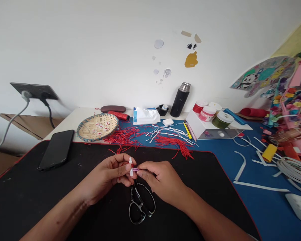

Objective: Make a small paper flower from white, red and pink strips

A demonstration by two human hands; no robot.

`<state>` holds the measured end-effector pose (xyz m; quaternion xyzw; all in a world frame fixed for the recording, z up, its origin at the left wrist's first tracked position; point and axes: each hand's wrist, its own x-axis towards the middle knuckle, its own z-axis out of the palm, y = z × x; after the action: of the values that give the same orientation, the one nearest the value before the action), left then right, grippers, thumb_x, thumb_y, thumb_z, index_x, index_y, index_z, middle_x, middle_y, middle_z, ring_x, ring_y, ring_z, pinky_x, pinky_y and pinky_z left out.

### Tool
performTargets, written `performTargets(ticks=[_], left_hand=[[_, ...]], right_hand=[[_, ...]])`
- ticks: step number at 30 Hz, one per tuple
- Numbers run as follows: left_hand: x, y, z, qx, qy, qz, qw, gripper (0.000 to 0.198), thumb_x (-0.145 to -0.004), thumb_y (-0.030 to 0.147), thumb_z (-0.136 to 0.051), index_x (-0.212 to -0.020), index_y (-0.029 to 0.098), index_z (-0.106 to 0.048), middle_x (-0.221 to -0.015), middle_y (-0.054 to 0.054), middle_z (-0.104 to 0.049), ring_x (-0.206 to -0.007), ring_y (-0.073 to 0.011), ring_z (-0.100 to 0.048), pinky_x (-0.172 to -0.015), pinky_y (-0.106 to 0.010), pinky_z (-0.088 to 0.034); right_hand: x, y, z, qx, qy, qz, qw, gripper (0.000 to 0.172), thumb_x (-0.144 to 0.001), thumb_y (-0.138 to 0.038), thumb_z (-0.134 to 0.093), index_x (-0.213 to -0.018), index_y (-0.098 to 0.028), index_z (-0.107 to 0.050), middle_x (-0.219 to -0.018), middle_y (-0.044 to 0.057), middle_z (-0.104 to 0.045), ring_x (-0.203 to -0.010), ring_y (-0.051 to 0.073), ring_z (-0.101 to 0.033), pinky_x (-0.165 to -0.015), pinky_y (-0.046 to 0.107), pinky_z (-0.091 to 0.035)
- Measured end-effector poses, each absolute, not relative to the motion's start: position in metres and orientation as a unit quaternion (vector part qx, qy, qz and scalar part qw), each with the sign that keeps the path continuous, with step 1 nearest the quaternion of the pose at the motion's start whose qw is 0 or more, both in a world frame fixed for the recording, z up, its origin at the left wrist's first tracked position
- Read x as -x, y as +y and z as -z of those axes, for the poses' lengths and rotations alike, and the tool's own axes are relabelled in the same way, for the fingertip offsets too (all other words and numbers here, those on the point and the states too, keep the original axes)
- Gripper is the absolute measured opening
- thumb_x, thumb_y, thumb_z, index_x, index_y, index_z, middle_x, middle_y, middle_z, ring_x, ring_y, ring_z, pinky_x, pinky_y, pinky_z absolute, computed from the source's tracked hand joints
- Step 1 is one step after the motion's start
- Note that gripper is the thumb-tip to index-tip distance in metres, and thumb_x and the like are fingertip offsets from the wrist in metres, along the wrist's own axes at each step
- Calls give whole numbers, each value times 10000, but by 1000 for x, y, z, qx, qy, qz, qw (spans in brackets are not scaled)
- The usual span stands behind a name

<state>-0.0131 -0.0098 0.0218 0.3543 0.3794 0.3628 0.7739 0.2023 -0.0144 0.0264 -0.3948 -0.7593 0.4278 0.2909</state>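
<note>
My left hand (117,170) pinches a small white piece (131,164) with red cord on it, held upright between thumb and fingers. From its side runs a short purple cord (135,170), which my right hand (157,175) grips between thumb and forefinger. Both hands are close together above the black mat (95,214). Just below them lies a pair of scissors (141,204) with black handles; the blades are mostly hidden behind my hands. Exactly how the cord joins the white piece is too small to make out.
Beyond the mat lie a woven basket (84,132), cut red cords (174,143), white cords (163,133) and a tissue pack (146,115). A phone (56,149) rests at left. A black flask (180,100) and paint jars (207,113) stand behind; paper strips (262,186) lie right.
</note>
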Motion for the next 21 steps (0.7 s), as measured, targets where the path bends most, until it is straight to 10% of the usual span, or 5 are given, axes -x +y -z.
performTargets(ticks=[7, 21], left_hand=[[13, -11, -25, -402, 380, -355, 754, 272, -805, 366, -875, -917, 156, -743, -765, -43, -744, -677, -148, -698, -619, -213, -580], [14, -11, -27, -469, 391, -323, 723, 309, -837, 412, -836, -939, 151, -706, -806, -44, -727, -709, -150, -674, -655, -243, -566]], right_hand=[[-203, -15, -26, 426, -689, -530, 251, 292, -1025, -366, -558, -925, -200, -776, -571, -47, -584, -432, 87, -530, -461, 195, -375], [-200, -15, -23, 436, -617, -612, 234, 233, -973, -301, -616, -870, -151, -761, -517, -54, -543, -407, 73, -495, -396, 156, -339]])
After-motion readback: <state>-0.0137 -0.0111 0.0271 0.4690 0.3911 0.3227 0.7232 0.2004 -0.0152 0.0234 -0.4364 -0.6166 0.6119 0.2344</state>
